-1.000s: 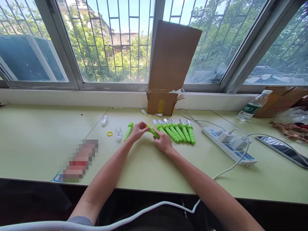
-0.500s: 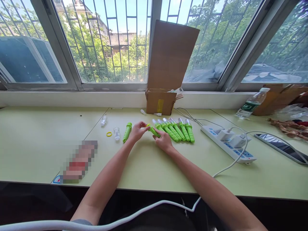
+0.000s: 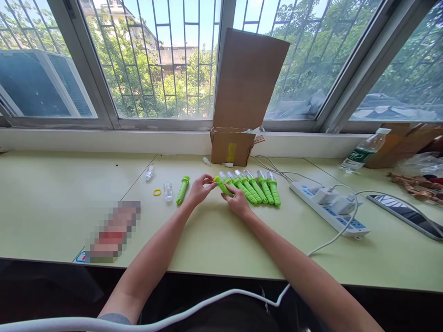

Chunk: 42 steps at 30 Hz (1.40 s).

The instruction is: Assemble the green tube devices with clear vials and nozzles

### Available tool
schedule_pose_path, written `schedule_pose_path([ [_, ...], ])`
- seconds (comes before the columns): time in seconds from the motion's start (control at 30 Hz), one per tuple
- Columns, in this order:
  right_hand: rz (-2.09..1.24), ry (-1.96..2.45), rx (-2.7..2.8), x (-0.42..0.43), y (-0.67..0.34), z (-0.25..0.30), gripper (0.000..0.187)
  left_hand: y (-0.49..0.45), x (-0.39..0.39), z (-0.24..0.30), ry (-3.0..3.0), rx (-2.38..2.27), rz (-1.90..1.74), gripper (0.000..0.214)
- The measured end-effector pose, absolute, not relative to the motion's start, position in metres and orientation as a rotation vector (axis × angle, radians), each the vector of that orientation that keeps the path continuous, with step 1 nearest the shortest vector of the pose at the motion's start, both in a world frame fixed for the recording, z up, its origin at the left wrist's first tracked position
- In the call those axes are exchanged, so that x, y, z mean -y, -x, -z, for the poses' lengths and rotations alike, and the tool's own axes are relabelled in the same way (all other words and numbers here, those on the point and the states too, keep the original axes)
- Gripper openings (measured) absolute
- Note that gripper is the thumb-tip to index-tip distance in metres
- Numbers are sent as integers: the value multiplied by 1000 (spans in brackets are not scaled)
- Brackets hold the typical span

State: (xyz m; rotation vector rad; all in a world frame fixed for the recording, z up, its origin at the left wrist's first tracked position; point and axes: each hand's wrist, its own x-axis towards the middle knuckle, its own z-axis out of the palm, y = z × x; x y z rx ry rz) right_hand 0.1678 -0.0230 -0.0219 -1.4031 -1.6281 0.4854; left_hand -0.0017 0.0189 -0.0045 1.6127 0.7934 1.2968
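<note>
My right hand (image 3: 238, 201) is closed round a green ribbed tube (image 3: 224, 187), shaped like a small torch handle, its end tilted up to the left. My left hand (image 3: 200, 190) pinches a yellow ring (image 3: 216, 179) at that end; the fingers partly cover it, so I cannot tell how far it sits on the tube. Just left of my left hand lies another green tube (image 3: 183, 190) without a clear tip. Beside that are a clear plastic cup (image 3: 168, 192) and a loose yellow ring (image 3: 157, 192). Several green tubes with clear tips (image 3: 265, 188) lie in a row right of my hands.
An open cardboard box (image 3: 230, 146) stands against the window sill, small clear pieces (image 3: 227, 164) before it. Another clear piece (image 3: 149, 173) lies left. At right are a power strip (image 3: 328, 210) with cables, a phone (image 3: 406, 214) and a water bottle (image 3: 365, 151).
My left fingers have brought the yellow ring onto or against the end of the green tube. Both hands have shifted very slightly to the right; the other pieces lie as before.
</note>
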Motion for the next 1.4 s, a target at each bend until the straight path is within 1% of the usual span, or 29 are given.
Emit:
schedule_pose_path([
  [0.57,-498,1390,1614,24,-168,23,52,-3,-11,1,-1393,-740,-1195,40],
  [0.83,-471,1324,1732,28,-157,20,50,5,-20,6,-1048,-719,-1236,45],
  [1.2,-369,1339,1808,35,-152,15,48,9,-23,6,-1005,-601,-1254,48],
  [1.4,-360,1284,1818,34,-153,18,49,13,-25,6,-1063,-602,-1199,45],
])
